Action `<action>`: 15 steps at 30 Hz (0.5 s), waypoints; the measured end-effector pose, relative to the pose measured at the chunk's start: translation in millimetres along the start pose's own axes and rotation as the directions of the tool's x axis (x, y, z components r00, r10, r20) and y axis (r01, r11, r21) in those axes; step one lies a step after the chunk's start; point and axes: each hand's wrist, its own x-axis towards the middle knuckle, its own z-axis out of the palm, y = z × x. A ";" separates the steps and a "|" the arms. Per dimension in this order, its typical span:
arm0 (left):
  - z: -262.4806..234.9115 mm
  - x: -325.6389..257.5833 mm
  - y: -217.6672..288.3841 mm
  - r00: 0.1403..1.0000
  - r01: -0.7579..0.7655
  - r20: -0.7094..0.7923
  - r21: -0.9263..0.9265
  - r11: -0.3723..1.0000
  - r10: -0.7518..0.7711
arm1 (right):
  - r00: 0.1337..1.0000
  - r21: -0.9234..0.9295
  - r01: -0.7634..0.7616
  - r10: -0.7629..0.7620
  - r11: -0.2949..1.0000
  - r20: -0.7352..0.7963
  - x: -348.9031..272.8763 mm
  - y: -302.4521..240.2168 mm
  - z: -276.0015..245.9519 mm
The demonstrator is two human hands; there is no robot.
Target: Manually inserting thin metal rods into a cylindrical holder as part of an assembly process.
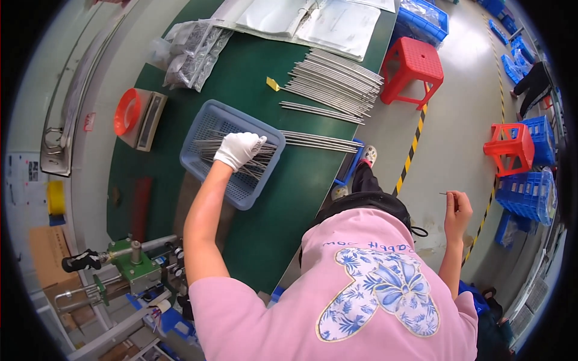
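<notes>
My left hand (239, 149), in a white glove, is over a blue-grey plastic basket (269, 174). Its fingers are curled closed, and whatever they hold is hidden. Beneath it, a jumble of thin metal rods (248, 170) lies inside the basket. Out to the right, away from the table, my bare right hand (459, 213) is closed in a pinch. A short, thin dark pin sticks out from its fingertips. Beside the basket, several long metal rods (322, 142) lie on the green table (241, 111), with a larger row of rods (331, 81) farther back.
An open binder (343, 30) and bagged parts (192, 57) lie at the table's far side. A scale with an orange dish (127, 112) stands left; a green machine fixture (135, 265) is at lower left. Red stools (412, 69) and blue crates (527, 192) occupy the floor to the right.
</notes>
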 end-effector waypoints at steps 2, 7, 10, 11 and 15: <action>7.3 -10.6 1.2 0.992 -0.052 0.120 0.105 0.993 0.040 | 0.999 -0.012 0.018 -0.018 1.000 0.043 -2.1 8.2 7.2; 35.0 -22.2 14.2 0.944 -0.069 0.324 0.001 0.998 0.065 | 0.989 -0.042 0.017 -0.010 0.999 0.145 -0.6 6.6 20.6; 40.6 -26.8 20.4 0.961 0.020 0.278 -0.054 0.998 -0.004 | 0.980 -0.064 0.045 -0.031 0.997 0.197 3.5 1.1 27.0; 43.1 -27.1 20.5 0.961 0.042 0.275 -0.062 0.997 -0.023 | 0.975 -0.074 0.054 -0.037 0.996 0.217 5.6 -0.6 29.0; 32.2 -22.9 24.2 0.944 0.116 0.321 -0.101 0.988 -0.078 | 0.953 -0.076 0.107 -0.080 0.991 0.292 13.8 -11.9 37.4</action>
